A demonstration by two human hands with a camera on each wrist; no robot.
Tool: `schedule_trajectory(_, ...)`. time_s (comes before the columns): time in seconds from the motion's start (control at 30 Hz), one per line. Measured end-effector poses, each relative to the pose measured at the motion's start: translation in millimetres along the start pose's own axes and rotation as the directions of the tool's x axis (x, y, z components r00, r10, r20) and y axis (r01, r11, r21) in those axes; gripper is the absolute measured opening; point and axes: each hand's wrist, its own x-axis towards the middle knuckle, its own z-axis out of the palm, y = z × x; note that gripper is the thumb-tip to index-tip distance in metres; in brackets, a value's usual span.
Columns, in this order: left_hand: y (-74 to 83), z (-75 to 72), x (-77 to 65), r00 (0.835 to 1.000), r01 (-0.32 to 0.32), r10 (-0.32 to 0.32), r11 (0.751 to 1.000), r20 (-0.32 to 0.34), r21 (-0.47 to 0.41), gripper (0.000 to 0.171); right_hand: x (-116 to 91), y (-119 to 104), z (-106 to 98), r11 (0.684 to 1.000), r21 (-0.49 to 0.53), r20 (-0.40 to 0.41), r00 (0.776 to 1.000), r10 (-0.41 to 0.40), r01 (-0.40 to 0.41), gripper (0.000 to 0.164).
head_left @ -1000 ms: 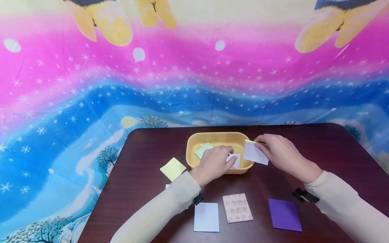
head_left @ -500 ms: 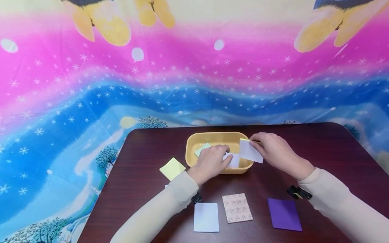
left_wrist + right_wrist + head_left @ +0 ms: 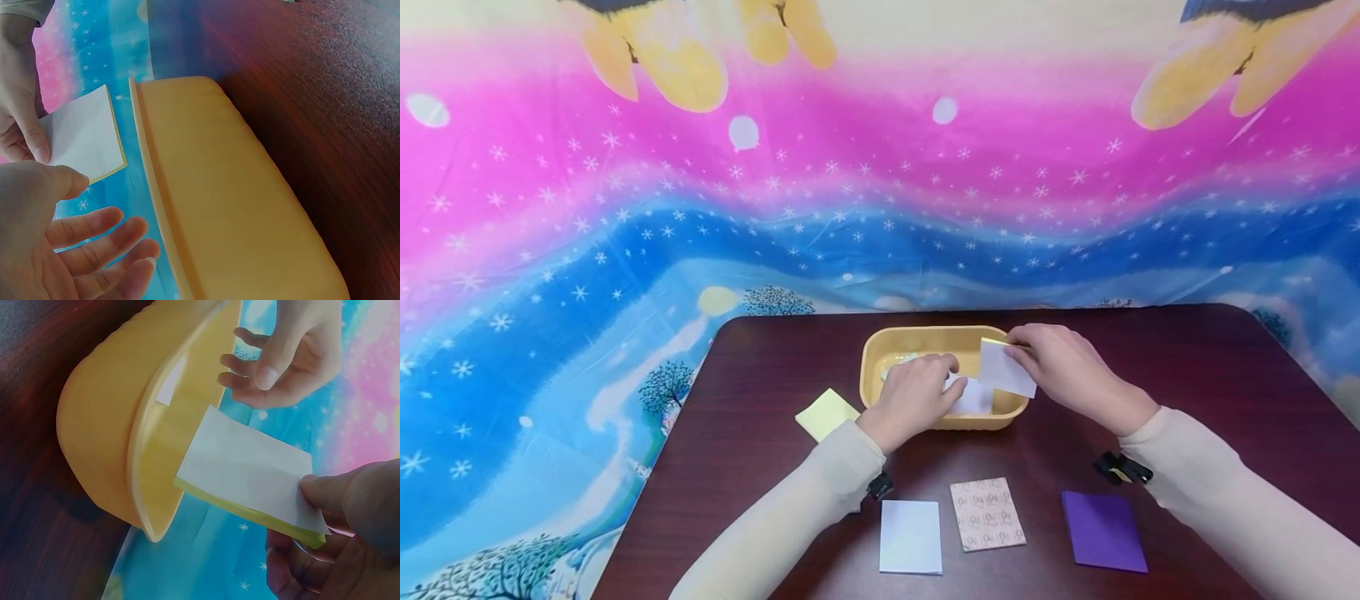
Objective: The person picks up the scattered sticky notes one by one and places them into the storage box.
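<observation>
My right hand (image 3: 1067, 367) pinches a sticky note pad (image 3: 1006, 367) at one edge, thumb on its white face. A yellow edge runs along the pad (image 3: 250, 475) in the right wrist view. The pad hangs tilted over the right end of a yellow plastic basket (image 3: 871, 375). My left hand (image 3: 913, 396) hovers over the basket's front left part, fingers loosely bent with nothing between them. Inside the basket lie a white note pad (image 3: 973, 400) and a pale green one (image 3: 889, 364), both partly hidden by my left hand.
On the dark wooden table (image 3: 1210, 400) lie a pale yellow pad (image 3: 822, 415), a white pad (image 3: 910, 537), a pink patterned pad (image 3: 988, 514) and a purple pad (image 3: 1104, 531). My left forearm partly covers another item. A printed cloth (image 3: 880, 183) hangs behind.
My right hand has moved left with its note pad, from beside the basket's right rim to over it. My left hand has shifted slightly left, hiding more of the green pad.
</observation>
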Motion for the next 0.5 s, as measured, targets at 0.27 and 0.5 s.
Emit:
schedule_trajectory(0.27, -4.7, 0.5, 1.0, 1.000, 0.014, -0.014, 1.000, -0.008, 0.006, 0.025, 4.7, -1.2, 3.1, 1.000, 0.004, 0.016, 1.000, 0.003, -0.003, 0.010)
schedule_trajectory(0.5, -8.2, 0.0, 1.6, 1.000, 0.028, -0.028, 1.000, 0.014, 0.009, 0.026, 8.1, -0.6, 5.9, 1.000, 0.009, 0.028, 1.000, 0.000, -0.001, 0.010)
